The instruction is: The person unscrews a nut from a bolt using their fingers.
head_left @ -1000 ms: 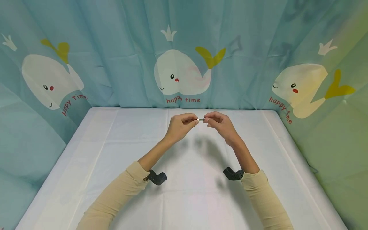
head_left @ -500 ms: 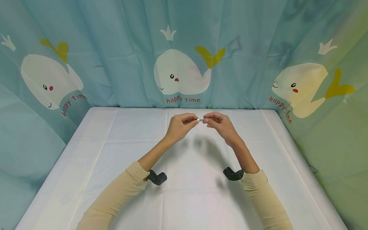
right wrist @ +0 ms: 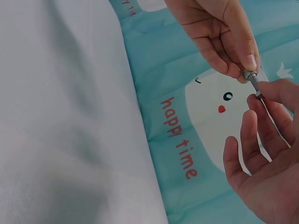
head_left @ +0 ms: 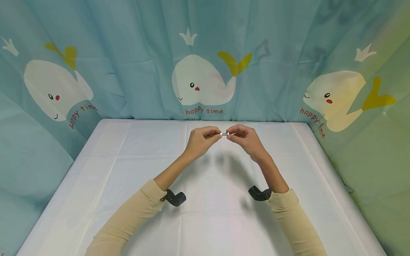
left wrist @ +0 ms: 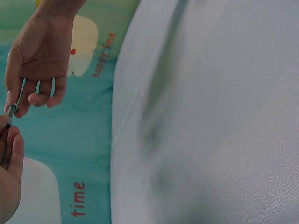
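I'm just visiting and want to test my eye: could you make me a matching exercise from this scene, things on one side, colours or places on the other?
Things:
1. bolt
2. table
3. curtain
4. sleeves

Descriptions:
A. beige
B. white cover
C. blue, with whales
D. pinched between left hand and right hand

Pairs: 1-D, 2-B, 3-C, 4-A

Both forearms, in beige sleeves, are raised and converge at centre. Left hand [head_left: 201, 139] and right hand [head_left: 246, 137] meet fingertip to fingertip, thumbs and forefingers pinched, remaining fingers curled. Wrists are bent inward.
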### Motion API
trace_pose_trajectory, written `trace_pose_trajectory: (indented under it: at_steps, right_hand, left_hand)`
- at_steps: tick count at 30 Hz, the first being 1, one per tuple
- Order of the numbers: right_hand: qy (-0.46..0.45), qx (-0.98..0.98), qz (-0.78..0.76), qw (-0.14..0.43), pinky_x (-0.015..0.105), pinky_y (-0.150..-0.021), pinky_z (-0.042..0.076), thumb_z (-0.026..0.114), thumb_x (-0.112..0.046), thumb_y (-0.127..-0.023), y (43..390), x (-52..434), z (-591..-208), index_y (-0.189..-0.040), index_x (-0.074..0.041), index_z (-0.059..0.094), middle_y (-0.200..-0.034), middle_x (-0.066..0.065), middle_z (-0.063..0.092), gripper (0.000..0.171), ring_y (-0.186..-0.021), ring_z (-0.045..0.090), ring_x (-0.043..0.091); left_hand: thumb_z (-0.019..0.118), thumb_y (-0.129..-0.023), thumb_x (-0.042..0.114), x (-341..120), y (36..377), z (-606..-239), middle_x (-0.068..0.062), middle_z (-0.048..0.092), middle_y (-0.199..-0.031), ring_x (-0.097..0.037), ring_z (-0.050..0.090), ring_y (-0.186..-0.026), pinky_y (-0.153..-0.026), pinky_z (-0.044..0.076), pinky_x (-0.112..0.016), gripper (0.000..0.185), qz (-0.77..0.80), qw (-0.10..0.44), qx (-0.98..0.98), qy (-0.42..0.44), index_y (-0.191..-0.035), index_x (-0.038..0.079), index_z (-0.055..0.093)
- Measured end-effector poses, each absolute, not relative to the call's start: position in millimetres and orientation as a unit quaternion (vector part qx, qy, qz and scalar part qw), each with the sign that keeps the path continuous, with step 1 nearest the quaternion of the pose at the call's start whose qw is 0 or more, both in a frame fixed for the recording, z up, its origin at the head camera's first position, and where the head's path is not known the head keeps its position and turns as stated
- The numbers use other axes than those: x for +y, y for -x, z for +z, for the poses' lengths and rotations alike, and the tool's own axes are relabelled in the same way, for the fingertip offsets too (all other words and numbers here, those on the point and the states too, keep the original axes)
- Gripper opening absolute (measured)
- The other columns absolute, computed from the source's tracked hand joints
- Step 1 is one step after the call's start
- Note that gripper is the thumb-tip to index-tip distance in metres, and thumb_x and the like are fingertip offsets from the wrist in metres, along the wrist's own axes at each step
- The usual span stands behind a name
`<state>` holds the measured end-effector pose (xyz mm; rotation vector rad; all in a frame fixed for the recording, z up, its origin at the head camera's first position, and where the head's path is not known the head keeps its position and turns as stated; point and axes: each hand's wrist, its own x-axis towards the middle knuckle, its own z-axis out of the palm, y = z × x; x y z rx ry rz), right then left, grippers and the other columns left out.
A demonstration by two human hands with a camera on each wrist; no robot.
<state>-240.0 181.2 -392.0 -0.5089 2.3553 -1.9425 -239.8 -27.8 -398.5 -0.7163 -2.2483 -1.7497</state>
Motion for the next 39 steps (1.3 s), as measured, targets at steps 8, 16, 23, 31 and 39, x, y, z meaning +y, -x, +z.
trace_pose_trajectory:
  at_steps: [8,16,23,31,39]
  right_hand:
    - [0.187,0.756,-0.627,0.015,0.029,-0.082,0.054,0.069,-0.002,-0.091,238.9,181.3,-391.9,-0.112,0.007,0.066,-0.101,0.001,0.068,0.022,-0.089,0.065,0.018]
    - [0.167,0.750,-0.640,0.025,0.030,-0.087,0.053,0.066,-0.013,-0.097,238.1,181.2,-390.6,-0.115,0.006,0.065,-0.103,0.002,0.068,0.026,-0.094,0.064,0.018]
    - [0.165,0.751,-0.639,0.027,0.031,-0.089,0.053,0.067,-0.009,-0.095,240.1,181.5,-392.0,-0.113,0.008,0.066,-0.100,0.003,0.069,0.024,-0.096,0.064,0.022]
    - [0.174,0.744,-0.645,0.015,0.030,-0.086,0.054,0.070,-0.004,-0.092,240.2,180.9,-391.0,-0.113,0.007,0.066,-0.102,0.000,0.068,0.024,-0.093,0.065,0.018]
    - [0.150,0.759,-0.633,0.021,0.030,-0.086,0.054,0.065,-0.019,-0.099,241.3,180.2,-392.3,-0.114,0.008,0.066,-0.097,0.002,0.070,0.031,-0.094,0.065,0.019]
  left_hand:
    - [0.073,-0.091,0.004,-28.5,237.9,-397.4,-0.008,0.074,-0.090,-0.017,0.072,-0.084,-0.076,0.059,-0.028,0.007,-0.596,0.093,-0.760,0.241,-0.096,0.000,0.075]
    - [0.073,-0.090,0.004,-28.8,238.3,-397.5,-0.009,0.074,-0.091,-0.018,0.072,-0.084,-0.077,0.059,-0.028,0.008,-0.600,0.098,-0.756,0.243,-0.097,0.000,0.075]
    - [0.073,-0.090,0.003,-29.1,238.8,-397.2,-0.007,0.074,-0.091,-0.015,0.072,-0.082,-0.076,0.059,-0.027,0.007,-0.597,0.099,-0.758,0.244,-0.097,0.000,0.075]
    - [0.073,-0.091,0.003,-29.5,239.2,-395.9,-0.008,0.074,-0.090,-0.015,0.072,-0.082,-0.076,0.059,-0.027,0.007,-0.597,0.100,-0.758,0.243,-0.096,0.000,0.075]
    - [0.073,-0.091,0.003,-28.2,238.5,-395.1,-0.008,0.074,-0.092,-0.016,0.072,-0.084,-0.076,0.059,-0.027,0.008,-0.600,0.099,-0.755,0.246,-0.098,-0.001,0.075]
